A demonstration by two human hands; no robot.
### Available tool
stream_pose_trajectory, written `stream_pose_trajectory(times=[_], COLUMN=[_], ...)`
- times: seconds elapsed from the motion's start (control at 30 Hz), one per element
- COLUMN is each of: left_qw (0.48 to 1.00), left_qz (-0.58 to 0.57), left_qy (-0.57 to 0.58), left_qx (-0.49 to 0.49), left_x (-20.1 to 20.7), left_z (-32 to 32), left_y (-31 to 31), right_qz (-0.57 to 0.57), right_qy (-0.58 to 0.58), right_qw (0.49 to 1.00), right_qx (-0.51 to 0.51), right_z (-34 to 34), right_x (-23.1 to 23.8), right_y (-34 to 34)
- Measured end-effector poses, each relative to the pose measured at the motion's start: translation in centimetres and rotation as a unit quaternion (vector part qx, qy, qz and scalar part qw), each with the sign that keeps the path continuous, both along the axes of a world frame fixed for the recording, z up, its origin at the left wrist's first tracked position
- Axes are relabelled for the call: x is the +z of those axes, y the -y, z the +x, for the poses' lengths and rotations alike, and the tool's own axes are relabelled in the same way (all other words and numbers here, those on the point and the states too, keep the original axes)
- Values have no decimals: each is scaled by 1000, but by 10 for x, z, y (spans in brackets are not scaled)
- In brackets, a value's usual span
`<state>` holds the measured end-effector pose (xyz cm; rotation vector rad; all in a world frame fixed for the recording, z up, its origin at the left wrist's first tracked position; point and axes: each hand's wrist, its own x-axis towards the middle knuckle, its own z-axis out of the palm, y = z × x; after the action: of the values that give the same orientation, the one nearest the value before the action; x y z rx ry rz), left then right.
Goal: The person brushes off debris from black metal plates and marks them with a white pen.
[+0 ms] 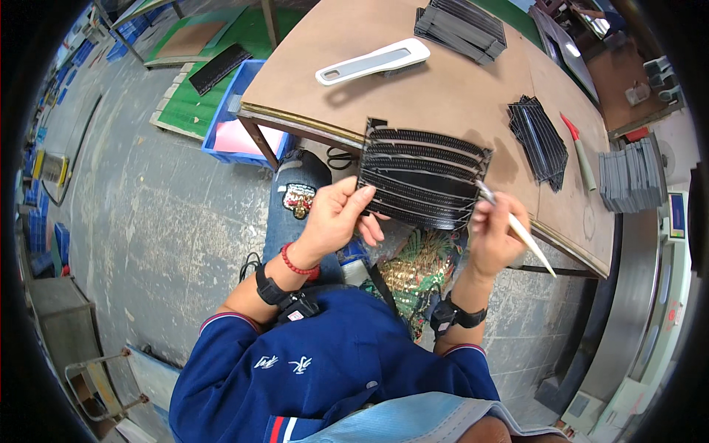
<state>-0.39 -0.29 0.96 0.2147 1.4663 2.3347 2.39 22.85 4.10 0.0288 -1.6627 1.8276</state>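
My left hand [341,218] grips the left edge of a black slotted plastic panel [425,181], thumb on top. The panel is slightly curved, with several rows of narrow slots, and is held tilted in front of the table's near edge. In my right hand [496,230] is a slim white-handled tool [528,241] with a tapering tail. Its metal end meets the panel's right edge; the exact shape of the tip is too small to make out. My right fingers are closed round the handle.
On the brown table [295,85] lie a white-and-grey brush [373,63], a stack of dark panels [459,31], a fanned pile of black panels [538,140] and a red-tipped tool [580,151]. A grey stack [631,177] stands right. A blue crate [240,140] sits left, below the tabletop.
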Motion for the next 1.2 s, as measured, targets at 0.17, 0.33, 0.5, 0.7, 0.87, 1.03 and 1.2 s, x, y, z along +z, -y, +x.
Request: stream_pose_trajectory(times=[0.17, 0.33, 0.5, 0.7, 0.87, 1.03, 1.2], left_qw=[996, 997, 999, 991, 905, 793, 945], left_qz=[-60, -70, -48, -107, -299, -359, -223], left_qy=[-51, -29, 8, -28, -248, -438, -233], left_qx=[50, 27, -1, -72, -175, -226, -49], left_x=[-10, -9, -17, -9, 23, 42, 30], left_z=[-29, -33, -26, -30, -34, -41, -39], left_y=[-3, -1, 6, 21, 37, 36, 37], right_qz=[-15, -35, -9, 192, 364, 360, 159], right_qy=[-81, -69, 0, 57, 52, 134, 190], right_qw=[995, 996, 998, 971, 930, 906, 954], right_qx=[-54, -54, -64, -129, -30, 179, 167], right_z=[9, 5, 11, 12, 2, -1, 2], right_x=[8, -2, -8, 7, 18, 32, 12], right_y=[-22, -30, -32, -17, -9, 23, 16])
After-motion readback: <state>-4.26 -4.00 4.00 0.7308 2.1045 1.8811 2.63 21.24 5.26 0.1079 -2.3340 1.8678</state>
